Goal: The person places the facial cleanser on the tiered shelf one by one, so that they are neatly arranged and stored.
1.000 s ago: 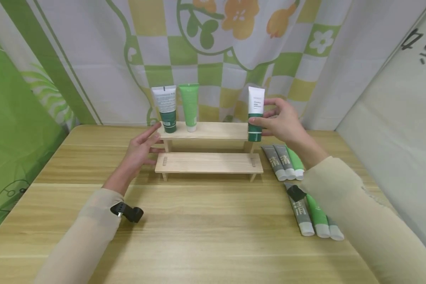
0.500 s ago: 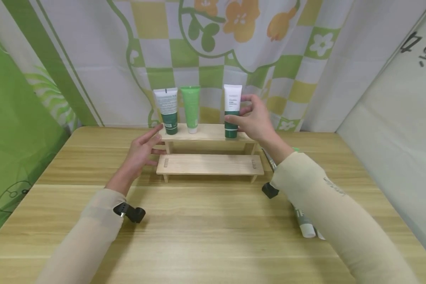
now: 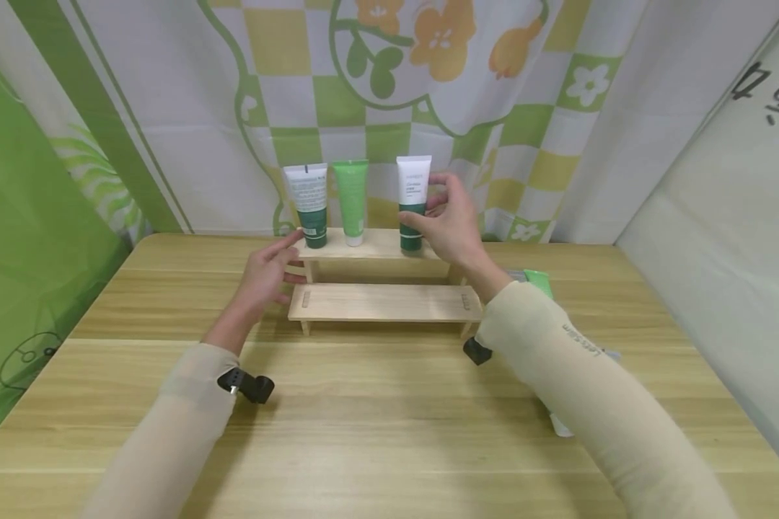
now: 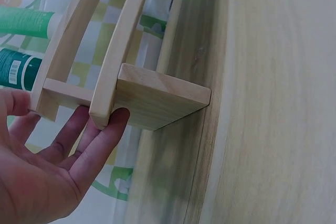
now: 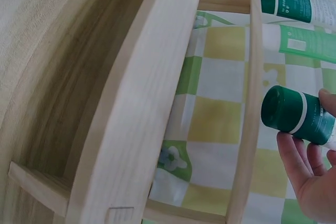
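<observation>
My right hand (image 3: 453, 225) pinches a white-and-dark-green squeeze tube (image 3: 414, 179) between thumb and fingers. The tube is held cap down over the right part of the upper board of a two-step wooden rack (image 3: 383, 301). In the right wrist view its green cap (image 5: 278, 109) shows a gap from the board's edge. A light green tube (image 3: 352, 194) and another white-and-green tube (image 3: 308, 202) stand on their caps at the upper board's left. My left hand (image 3: 266, 277) touches the rack's left end; in the left wrist view its extended fingers (image 4: 107, 142) rest against the wood.
Right of the rack, more tubes lie on the wooden table (image 3: 363, 418), mostly hidden by my right sleeve; a light green tube (image 3: 539, 281) and a white cap (image 3: 561, 427) show. A checked curtain (image 3: 389, 94) hangs close behind the rack. A white wall panel (image 3: 740, 238) stands at right.
My right hand has carried the white-and-green tube leftward, from the upper board's right end toward the light green tube. The left hand stays at the rack's left end.
</observation>
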